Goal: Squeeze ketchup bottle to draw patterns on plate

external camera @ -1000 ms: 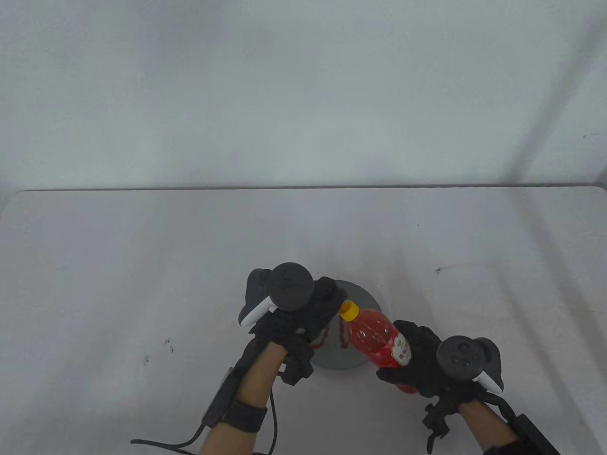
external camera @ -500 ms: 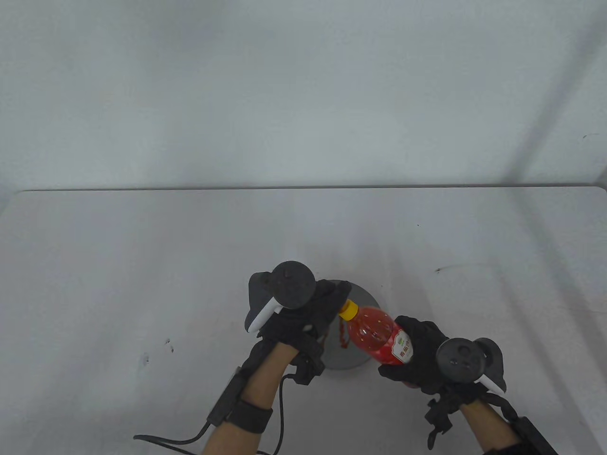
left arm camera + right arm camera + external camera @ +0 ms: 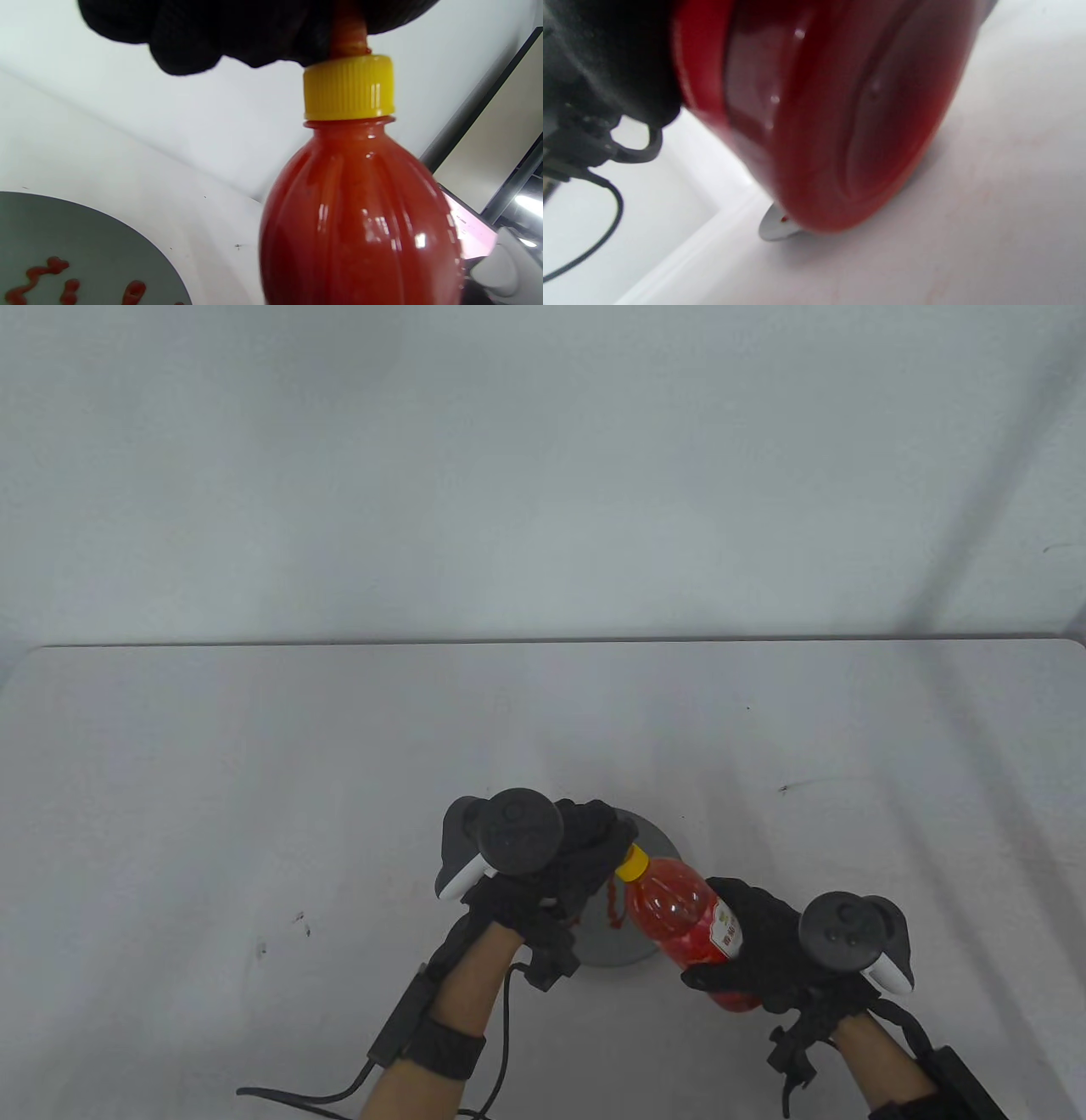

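So the left hand point(image 3: 543, 857) has crept right over the last second and now its grip is pinched around the red nozzle above the yellow cap point(image 3: 348, 87). The grey plate point(image 3: 657, 848) sits on the desk point(image 3: 212, 780) under both hands, with a few squiggles of ketchup point(image 3: 38, 275) on it. The ketchup bottle point(image 3: 679, 912) leans over the plate, and the right hand point(image 3: 764, 954) is wrapped round its lower body. Looks like he's fiddling with the tip, so drawing is paused

White table point(image 3: 254, 746) bearing grey plate point(image 3: 657, 848), ketchup-streaked.
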`<state>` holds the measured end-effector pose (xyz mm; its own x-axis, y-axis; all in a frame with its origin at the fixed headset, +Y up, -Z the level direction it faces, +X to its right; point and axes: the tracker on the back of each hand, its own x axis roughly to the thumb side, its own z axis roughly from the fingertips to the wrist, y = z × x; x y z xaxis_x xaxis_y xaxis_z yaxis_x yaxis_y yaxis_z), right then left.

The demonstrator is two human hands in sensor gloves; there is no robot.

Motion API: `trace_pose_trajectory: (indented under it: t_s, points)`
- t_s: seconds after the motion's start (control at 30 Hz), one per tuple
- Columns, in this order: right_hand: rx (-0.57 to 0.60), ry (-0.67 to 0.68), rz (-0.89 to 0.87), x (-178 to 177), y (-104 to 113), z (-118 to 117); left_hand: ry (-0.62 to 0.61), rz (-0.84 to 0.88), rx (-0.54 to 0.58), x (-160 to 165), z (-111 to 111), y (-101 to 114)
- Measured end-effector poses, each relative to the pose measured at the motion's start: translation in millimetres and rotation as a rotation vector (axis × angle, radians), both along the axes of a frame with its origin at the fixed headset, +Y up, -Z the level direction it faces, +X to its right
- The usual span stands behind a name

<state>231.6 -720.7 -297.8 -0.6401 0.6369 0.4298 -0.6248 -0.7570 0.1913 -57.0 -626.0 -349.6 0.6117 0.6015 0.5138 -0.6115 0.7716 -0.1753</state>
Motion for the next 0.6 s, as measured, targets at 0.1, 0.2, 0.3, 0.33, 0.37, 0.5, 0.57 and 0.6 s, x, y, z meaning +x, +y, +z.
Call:
trace_pose_trajectory:
  t_s: [0.1,0.2,0.3,0.33,0.37,0.5,0.57,0.6]
  points:
    - [0.033,-0.041,0.037,-0.8,3.5,2.3,0.091,-0.016,-0.006,-3.9,-0.2,0.8]
    - [0.083,-0.073,0.103,-2.8,5.3,4.6,0.15,-0.065,-0.028,-3.1,-1.1,0.5]
    - [0.107,-0.086,0.138,-5.9,6.3,7.2,0.199,-0.092,-0.065,-1.1,-1.6,-6.6]
    - [0.117,-0.089,0.154,-7.7,6.9,8.1,0.192,-0.122,-0.116,0.6,-3.2,-9.6]
    - [0.124,-0.089,0.171,-8.2,6.9,8.7,0.192,-0.136,-0.146,1.1,-3.6,-10.8]
    - [0.107,-0.076,0.156,-5.9,4.4,7.3,0.13,-0.081,-0.129,3.2,-7.0,-12.8]
    - [0.084,-0.063,0.121,-3.8,4.1,5.6,0.133,-0.028,-0.09,3.6,-5.2,-12.5]
    - [0.056,-0.04,0.086,-1.5,3.3,3.7,0.119,0.004,-0.062,4.1,-4.5,-11.7]
